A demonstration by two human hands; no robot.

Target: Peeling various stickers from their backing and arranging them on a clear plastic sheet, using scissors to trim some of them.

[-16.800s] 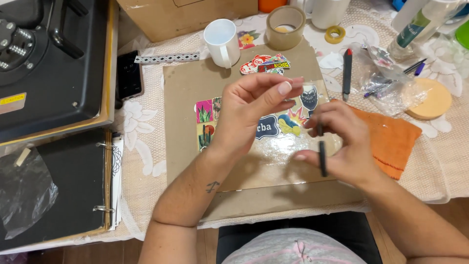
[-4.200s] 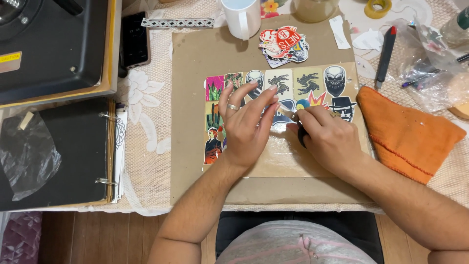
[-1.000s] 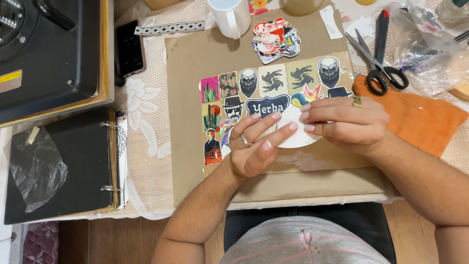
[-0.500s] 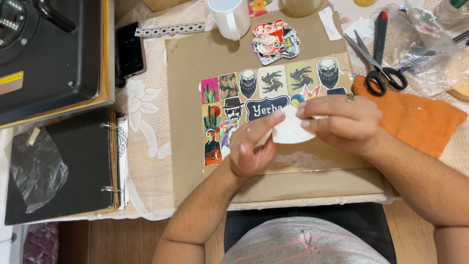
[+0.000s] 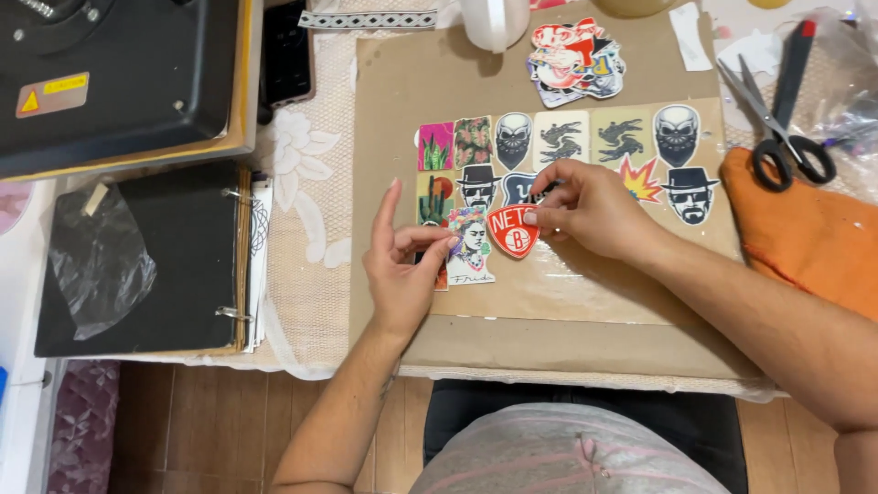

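Cardboard sheet (image 5: 402, 110), brown and broad, covers the middle of the lace-clothed table (image 5: 306, 220), its far edge cut off by the frame. On it lies a clear film (image 5: 585, 284) carrying rows of stickers: cacti, skulls, hatted faces, crocodile shapes. Left of the cardboard sit a black press machine (image 5: 110, 73), partly out of view, and a black ring binder (image 5: 137, 265) with a crumpled plastic scrap on its cover. An orange cloth (image 5: 805, 238) runs off the right edge; black-handled scissors (image 5: 777, 128) rest just above it. A loose sticker pile (image 5: 576, 59) lies by a white mug (image 5: 494, 18), whose top is cropped.

The right hand (image 5: 594, 210) pinches the red shield sticker (image 5: 512, 229) by its edge, hiding the sticker behind it. The left hand (image 5: 402, 265), forefinger raised, pinches the edge of the portrait sticker (image 5: 471, 245); whether it holds anything else cannot be told. Wooden floor (image 5: 201, 421) shows below the table.
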